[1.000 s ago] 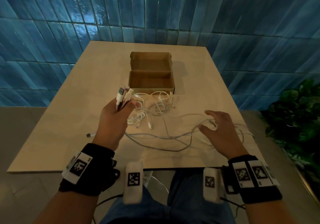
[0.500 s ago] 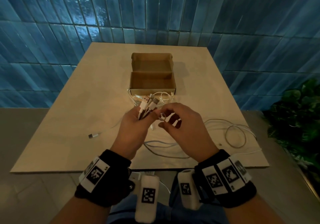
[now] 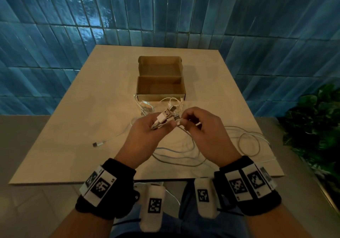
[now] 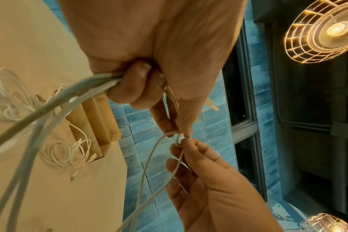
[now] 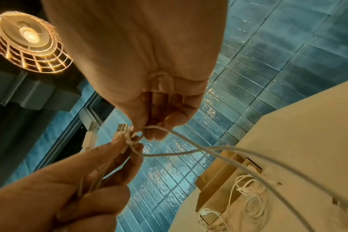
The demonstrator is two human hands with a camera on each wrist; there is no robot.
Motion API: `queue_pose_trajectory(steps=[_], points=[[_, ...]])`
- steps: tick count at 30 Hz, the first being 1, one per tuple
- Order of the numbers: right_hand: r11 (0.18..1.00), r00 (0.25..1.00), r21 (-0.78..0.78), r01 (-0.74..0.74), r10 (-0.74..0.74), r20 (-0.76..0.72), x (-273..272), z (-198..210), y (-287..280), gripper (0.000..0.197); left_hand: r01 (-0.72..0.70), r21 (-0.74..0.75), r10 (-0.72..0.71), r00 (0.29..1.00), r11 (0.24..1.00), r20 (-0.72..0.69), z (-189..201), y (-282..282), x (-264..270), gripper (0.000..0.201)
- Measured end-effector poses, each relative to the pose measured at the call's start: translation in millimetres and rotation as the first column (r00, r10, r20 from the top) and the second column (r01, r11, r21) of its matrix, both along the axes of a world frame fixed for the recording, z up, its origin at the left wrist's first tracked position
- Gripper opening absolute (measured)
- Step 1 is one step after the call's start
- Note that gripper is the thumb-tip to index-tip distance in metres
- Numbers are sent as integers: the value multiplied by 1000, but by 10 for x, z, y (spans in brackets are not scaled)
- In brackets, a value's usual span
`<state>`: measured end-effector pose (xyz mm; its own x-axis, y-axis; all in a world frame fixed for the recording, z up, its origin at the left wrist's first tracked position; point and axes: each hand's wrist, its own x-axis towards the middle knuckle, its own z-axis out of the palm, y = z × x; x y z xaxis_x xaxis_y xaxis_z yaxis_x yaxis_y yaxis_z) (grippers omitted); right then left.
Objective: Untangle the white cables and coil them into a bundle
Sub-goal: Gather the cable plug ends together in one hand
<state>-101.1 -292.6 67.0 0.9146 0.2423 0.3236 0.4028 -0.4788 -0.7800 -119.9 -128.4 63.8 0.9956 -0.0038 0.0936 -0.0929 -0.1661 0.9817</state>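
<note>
Blue tiles (image 3: 55, 35) cover the wall behind a pale table (image 3: 73, 136). On the table, near its middle, stands an open box (image 3: 160, 88) of brown cardboard; nothing can be seen inside it. Green plant (image 3: 316, 127) leaves are at the right, beside the table edge.

Both hands are raised above the table and meet just in front of the box. The left hand (image 3: 145, 136) is closed around a bunch of white cables (image 3: 176, 153), with its fingers curled over them. Several plugs (image 3: 165, 115) stick out from the top of this fist, side by side. In the left wrist view the cables leave the fist at the lower side and hang down to the table.

The right hand (image 3: 200, 129) pinches one thin strand between thumb and fingertips, touching the plugs. In the right wrist view this strand makes a small loop (image 5: 136, 138) around the bunch, just under the plugs, and two lines go from it down to the table.

The rest of the cables lie loose on the table. A small tangle (image 3: 158, 105) is just in front of the box, touching its front wall. Long curves lie under the hands, and one wide ring (image 3: 250, 144) is at the right. A single end (image 3: 97, 144) with a plug lies apart at the left.

Lit lamps (image 4: 326, 29) with wire cages hang from the ceiling.
</note>
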Motion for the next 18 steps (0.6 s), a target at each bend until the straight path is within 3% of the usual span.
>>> queue_pose_trajectory(steps=[2, 5, 11, 18], points=[[1000, 1000, 16, -13, 13, -18, -11, -7, 22, 7, -27, -20, 27, 1000, 999, 8, -18, 1, 14, 4], [999, 1000, 25, -24, 24, 6, -37, -27, 41, 9, -82, -30, 82, 996, 996, 29, -56, -16, 21, 17], [999, 991, -28, 21, -17, 134, -44, -17, 56, 9, -111, -35, 113, 992, 993, 54, -66, -36, 8, 16], [995, 1000, 94, 23, -22, -14, -68, 24, 62, 10, -30, -69, 31, 999, 997, 8, -48, -30, 15, 15]])
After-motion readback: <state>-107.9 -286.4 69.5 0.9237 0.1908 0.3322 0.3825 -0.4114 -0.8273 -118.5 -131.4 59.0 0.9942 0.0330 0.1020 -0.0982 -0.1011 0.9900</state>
